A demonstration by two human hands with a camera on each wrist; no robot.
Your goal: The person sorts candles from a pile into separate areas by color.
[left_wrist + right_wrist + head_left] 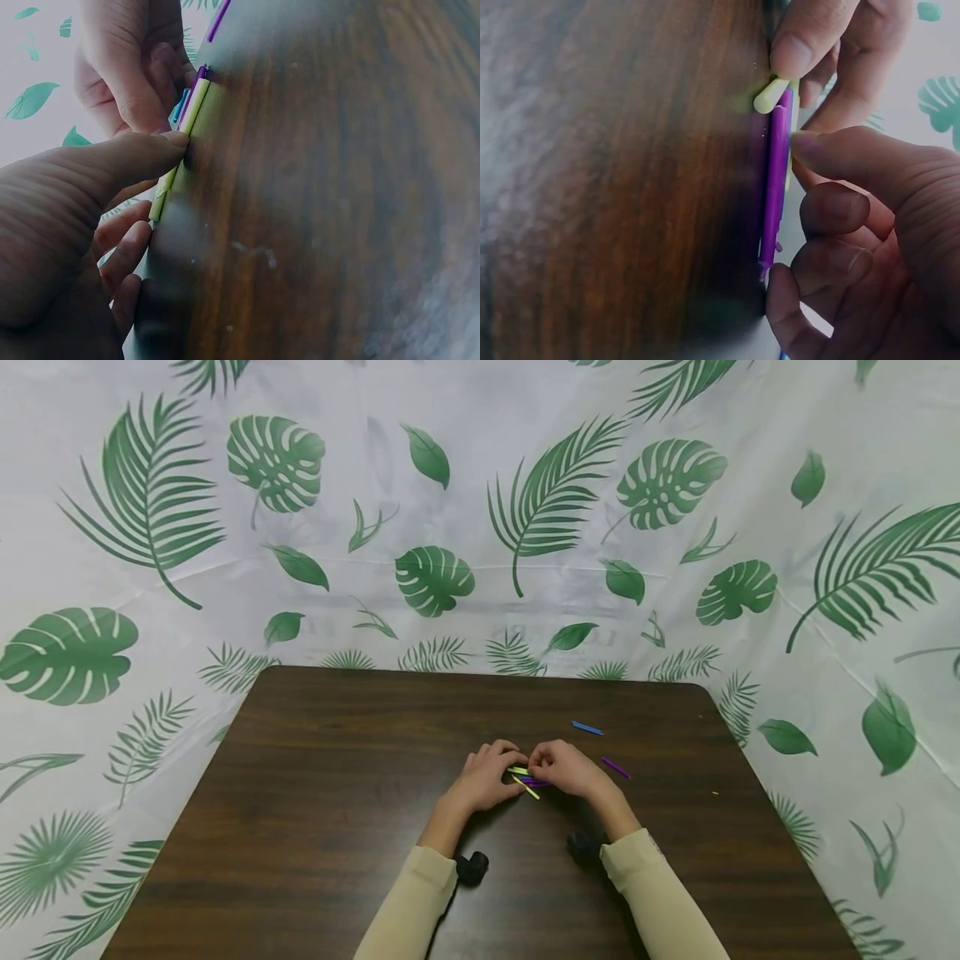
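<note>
Several thin yellow-green, purple and blue sticks lie in a small bunch between the two hands on the table. My left hand curves round the bunch from the left, its thumb tip against a yellow-green stick and a finger behind. From the right, my right hand bends over the other end; its thumb tip meets the edge of a second yellow-green stick, with a finger behind it partly hidden. A purple stick lies alongside, next to the right fingertips. One yellow-green stick points out toward the front.
Beyond the right hand lie blue sticks and a purple stick. A tiny yellow bit is farther right on the dark wooden table. A leaf-printed sheet hangs behind. Black wrist devices sit under the sleeves.
</note>
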